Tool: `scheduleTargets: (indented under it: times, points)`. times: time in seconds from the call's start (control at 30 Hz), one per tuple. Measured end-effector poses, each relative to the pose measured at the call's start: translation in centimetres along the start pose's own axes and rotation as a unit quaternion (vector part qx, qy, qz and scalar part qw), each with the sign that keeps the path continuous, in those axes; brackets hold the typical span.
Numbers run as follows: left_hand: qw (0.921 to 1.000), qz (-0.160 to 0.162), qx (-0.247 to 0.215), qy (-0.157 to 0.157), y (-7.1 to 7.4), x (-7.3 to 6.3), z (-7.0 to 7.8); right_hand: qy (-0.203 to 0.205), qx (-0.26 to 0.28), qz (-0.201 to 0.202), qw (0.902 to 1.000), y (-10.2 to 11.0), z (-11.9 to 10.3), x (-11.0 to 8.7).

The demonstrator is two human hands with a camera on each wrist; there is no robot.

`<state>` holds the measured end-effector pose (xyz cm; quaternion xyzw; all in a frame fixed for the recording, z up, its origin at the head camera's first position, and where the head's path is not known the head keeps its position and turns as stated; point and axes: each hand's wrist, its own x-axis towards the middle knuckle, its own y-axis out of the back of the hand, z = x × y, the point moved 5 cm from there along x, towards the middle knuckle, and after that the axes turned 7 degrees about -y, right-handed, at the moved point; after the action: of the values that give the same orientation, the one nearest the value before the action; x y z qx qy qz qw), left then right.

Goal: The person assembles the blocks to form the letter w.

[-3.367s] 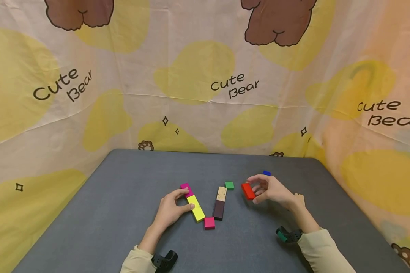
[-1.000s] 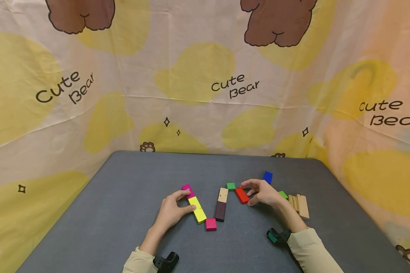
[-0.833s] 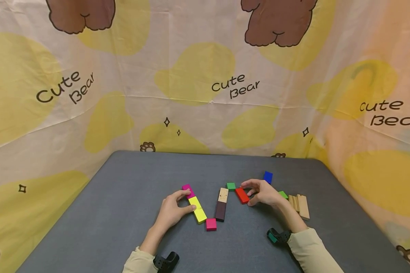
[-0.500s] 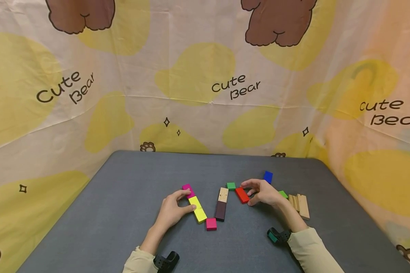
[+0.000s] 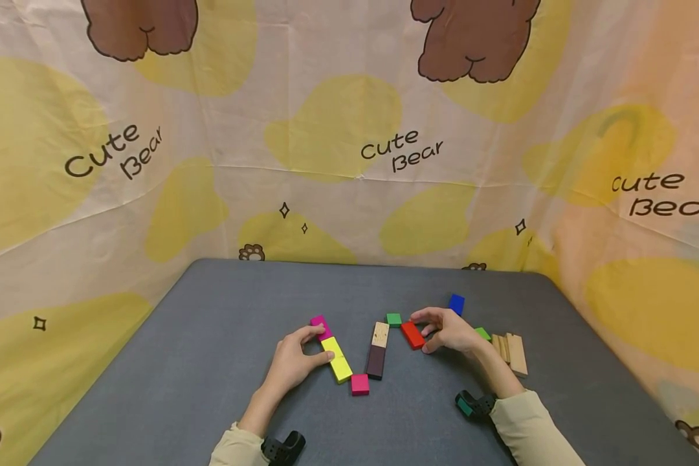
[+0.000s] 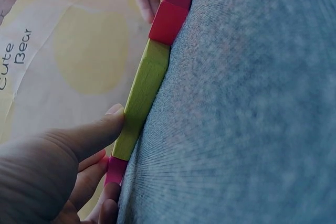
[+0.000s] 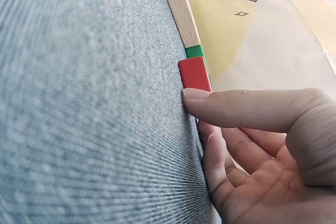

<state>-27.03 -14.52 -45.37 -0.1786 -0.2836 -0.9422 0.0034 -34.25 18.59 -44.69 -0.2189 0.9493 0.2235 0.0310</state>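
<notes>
In the head view my left hand (image 5: 291,360) holds a slanted row made of a magenta block (image 5: 321,327) and a long yellow block (image 5: 336,361). Its thumb presses the yellow side, and its fingertips are at the magenta block. A pinkish-red block (image 5: 360,384) lies at the row's near end. To its right a dark brown block (image 5: 375,362) and a natural wood block (image 5: 380,334) form a second slanted row, with a green block (image 5: 393,320) at the top. My right hand (image 5: 451,330) pinches a red block (image 5: 412,335) flat on the table, its upper end close beside the green block.
Behind the right hand lies a blue block (image 5: 457,304). Another green block (image 5: 482,333) and several plain wood pieces (image 5: 516,354) lie beyond the right forearm. The grey table (image 5: 151,388) meets a printed cloth backdrop (image 5: 326,129) at its far edge.
Since the oldest frame, my right hand has brought the red block leftward to beside the green block, uncovering more of the blue block and wood pieces. It then stays still. My left hand keeps its place.
</notes>
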Motion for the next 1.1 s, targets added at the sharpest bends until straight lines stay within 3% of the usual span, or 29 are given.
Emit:
scheduleTargets:
  times: [1.1]
  points:
    - [1.0, 0.002, 0.003, 0.002, -0.27, 0.12, -0.05, 0.023, 0.029, -0.017, 0.9992, 0.82, -0.01, -0.47]
